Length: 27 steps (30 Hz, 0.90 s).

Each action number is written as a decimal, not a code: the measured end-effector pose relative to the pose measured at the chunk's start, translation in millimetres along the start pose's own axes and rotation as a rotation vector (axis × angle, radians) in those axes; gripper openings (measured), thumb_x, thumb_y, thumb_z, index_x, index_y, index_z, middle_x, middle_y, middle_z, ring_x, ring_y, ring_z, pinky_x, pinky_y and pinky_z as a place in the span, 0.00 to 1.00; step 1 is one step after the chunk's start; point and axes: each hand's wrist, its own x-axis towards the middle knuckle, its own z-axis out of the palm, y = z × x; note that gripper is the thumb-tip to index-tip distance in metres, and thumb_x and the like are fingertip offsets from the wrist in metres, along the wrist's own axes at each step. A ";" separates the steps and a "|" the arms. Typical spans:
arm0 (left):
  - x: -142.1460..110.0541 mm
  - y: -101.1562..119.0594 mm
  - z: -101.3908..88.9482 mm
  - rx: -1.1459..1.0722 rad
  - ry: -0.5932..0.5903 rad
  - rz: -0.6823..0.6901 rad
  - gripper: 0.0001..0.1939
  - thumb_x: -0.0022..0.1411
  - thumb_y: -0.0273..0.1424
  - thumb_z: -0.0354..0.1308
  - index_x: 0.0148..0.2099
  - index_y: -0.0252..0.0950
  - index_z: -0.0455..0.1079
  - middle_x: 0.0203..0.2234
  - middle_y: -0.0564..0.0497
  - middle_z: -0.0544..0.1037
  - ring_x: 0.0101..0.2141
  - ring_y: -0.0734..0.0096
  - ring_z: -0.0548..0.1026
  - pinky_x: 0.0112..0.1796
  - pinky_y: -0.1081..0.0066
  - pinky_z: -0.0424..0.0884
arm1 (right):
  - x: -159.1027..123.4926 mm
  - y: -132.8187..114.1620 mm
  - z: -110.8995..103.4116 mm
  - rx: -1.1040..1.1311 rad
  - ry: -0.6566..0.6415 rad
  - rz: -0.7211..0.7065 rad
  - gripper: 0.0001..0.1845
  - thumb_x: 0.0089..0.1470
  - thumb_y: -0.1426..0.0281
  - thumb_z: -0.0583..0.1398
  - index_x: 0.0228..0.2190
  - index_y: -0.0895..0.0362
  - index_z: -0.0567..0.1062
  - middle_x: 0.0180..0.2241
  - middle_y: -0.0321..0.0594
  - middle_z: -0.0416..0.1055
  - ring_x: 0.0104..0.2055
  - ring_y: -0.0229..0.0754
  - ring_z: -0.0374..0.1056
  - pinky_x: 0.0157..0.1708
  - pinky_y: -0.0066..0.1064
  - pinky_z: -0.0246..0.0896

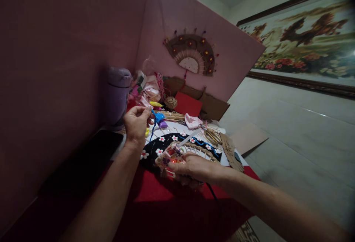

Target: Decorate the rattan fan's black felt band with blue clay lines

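My left hand is raised over the left side of the work, thumb and forefinger closed on a thin blue strand that hangs down. A blue lump is just beside these fingers. My right hand wraps round what looks like a patterned glue gun. A small red light glows on it, a pale stick juts from it and a black cord trails below. Beneath both hands lies a black fan-shaped piece with white flowers and a blue wavy line; my right hand hides part of it.
A purple flask and a dark phone-like slab are at the left. Behind the work are a twine ball, a red card, pink cloth and sticks. A finished fan hangs on the pink board. Red cloth covers the table.
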 end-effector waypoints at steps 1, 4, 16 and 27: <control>0.0 0.1 0.0 -0.005 0.000 0.001 0.11 0.46 0.34 0.64 0.24 0.33 0.65 0.15 0.55 0.72 0.13 0.81 0.65 0.15 0.79 0.56 | -0.2 -0.1 -0.1 -0.001 0.002 0.004 0.30 0.48 0.42 0.53 0.20 0.58 0.66 0.18 0.33 0.62 0.15 0.30 0.57 0.13 0.21 0.54; -0.1 -0.1 0.1 -0.013 0.002 0.001 0.11 0.46 0.33 0.64 0.24 0.33 0.65 0.15 0.56 0.72 0.12 0.81 0.65 0.15 0.79 0.56 | -0.7 0.0 -0.1 0.014 0.019 -0.002 0.29 0.48 0.43 0.54 0.21 0.58 0.68 0.18 0.33 0.63 0.15 0.30 0.58 0.12 0.20 0.54; 1.0 -1.3 -0.4 -0.016 0.012 0.009 0.10 0.46 0.31 0.63 0.24 0.33 0.65 0.14 0.56 0.72 0.12 0.81 0.65 0.14 0.80 0.56 | 3.5 -2.8 3.7 0.139 0.073 -0.057 0.31 0.47 0.42 0.54 0.18 0.58 0.66 0.14 0.33 0.63 0.12 0.30 0.56 0.09 0.20 0.48; 0.2 -1.1 0.3 -0.018 0.009 0.014 0.10 0.46 0.31 0.63 0.24 0.33 0.65 0.14 0.57 0.71 0.12 0.81 0.65 0.14 0.79 0.55 | -6.9 4.5 7.1 0.416 0.125 -0.253 0.29 0.45 0.44 0.58 0.28 0.59 0.69 0.13 0.27 0.57 0.11 0.28 0.51 0.08 0.19 0.46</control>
